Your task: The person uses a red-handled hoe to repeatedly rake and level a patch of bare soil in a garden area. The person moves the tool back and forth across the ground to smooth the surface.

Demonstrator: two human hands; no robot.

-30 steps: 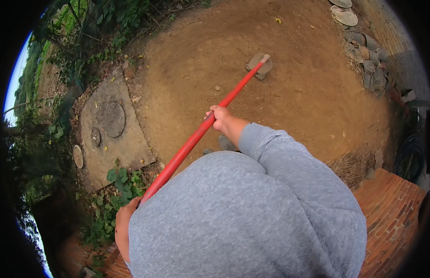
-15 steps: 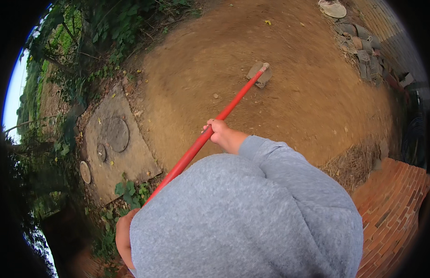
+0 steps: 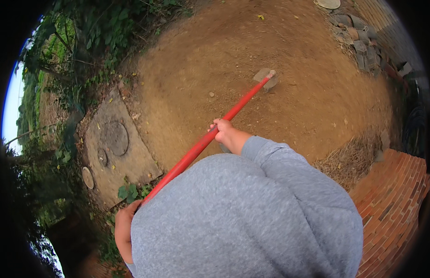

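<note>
A hoe with a long red handle slants across the view, from my left side up to the far right. Its greyish flat blade is at the far end, at the bare brown soil; whether it is sunk in cannot be made out. My right hand is closed around the handle near its middle, thumb and fingers wrapped over it. Low at my left hip, my left hand grips the handle's near end, its fingers partly hidden by my grey sweatshirt.
To the left lies a concrete slab with round covers, edged by leafy bushes. Stacked roof tiles stand far right. Dry straw and red brick paving are nearer right. A small stone sits on the soil.
The hoe's blade has shifted slightly right and nearer over the soil. My right hand has moved a little to the right with the handle, and both hands keep their hold. The view has shifted slightly.
</note>
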